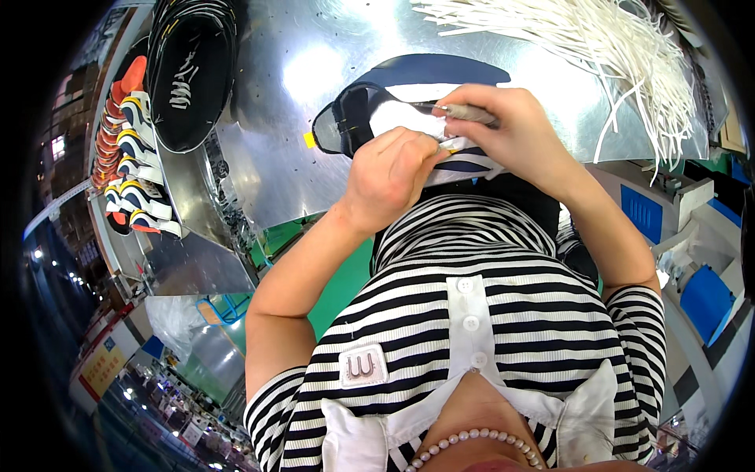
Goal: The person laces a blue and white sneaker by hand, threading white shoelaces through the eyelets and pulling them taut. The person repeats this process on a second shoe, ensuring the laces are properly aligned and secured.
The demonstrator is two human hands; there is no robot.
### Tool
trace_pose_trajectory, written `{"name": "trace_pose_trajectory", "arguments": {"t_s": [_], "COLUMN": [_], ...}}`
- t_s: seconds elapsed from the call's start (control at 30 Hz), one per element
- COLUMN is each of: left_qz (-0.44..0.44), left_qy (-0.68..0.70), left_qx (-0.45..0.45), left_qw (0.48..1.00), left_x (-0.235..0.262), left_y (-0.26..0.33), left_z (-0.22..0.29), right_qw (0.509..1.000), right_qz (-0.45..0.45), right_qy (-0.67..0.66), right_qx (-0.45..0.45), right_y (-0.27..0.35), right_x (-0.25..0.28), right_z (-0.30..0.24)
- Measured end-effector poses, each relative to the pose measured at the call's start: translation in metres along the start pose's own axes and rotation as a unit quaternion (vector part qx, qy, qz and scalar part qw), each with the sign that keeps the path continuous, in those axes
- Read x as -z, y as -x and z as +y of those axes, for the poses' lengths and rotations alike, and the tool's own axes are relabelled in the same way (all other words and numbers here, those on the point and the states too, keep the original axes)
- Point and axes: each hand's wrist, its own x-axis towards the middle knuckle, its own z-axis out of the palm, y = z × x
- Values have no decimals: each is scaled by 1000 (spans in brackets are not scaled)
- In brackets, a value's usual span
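Left hand (pixel 389 177) fingers curled shut on the shoe upper (pixel 393 118). Right hand (pixel 503 126) fingers clamped around a slim tool (pixel 468 112), its tip just beyond them on the upper.

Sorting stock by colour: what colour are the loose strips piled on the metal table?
White, in the head view: the pile of thin loose strips lies on the shiny metal table.

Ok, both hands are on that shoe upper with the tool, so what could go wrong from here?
1. The slim grey metal hand tool in the right hand points toward the left hand, which pinches the navy-and-white shoe upper close by; a slip might jab the fingers.
2. The upper sits at the edge of the shiny metal table, partly over the lap, so it may slide off.
3. Loose white laces nearby could snag.
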Motion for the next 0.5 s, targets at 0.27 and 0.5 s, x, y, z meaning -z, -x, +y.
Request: {"name": "trace_pose_trajectory", "arguments": {"t_s": [0.27, 0.5], "left_qz": [0, 39], "left_qy": [142, 98], "left_qx": [292, 415], "left_qw": [946, 904], "left_x": [13, 9], "left_y": [-6, -18], "left_z": [14, 13], "right_qw": [975, 975], "right_qz": [49, 45], "right_qy": [-206, -201], "right_qx": [-68, -89], "right_y": [-17, -22], "right_x": [-1, -18], "right_z": [-1, 0]}}
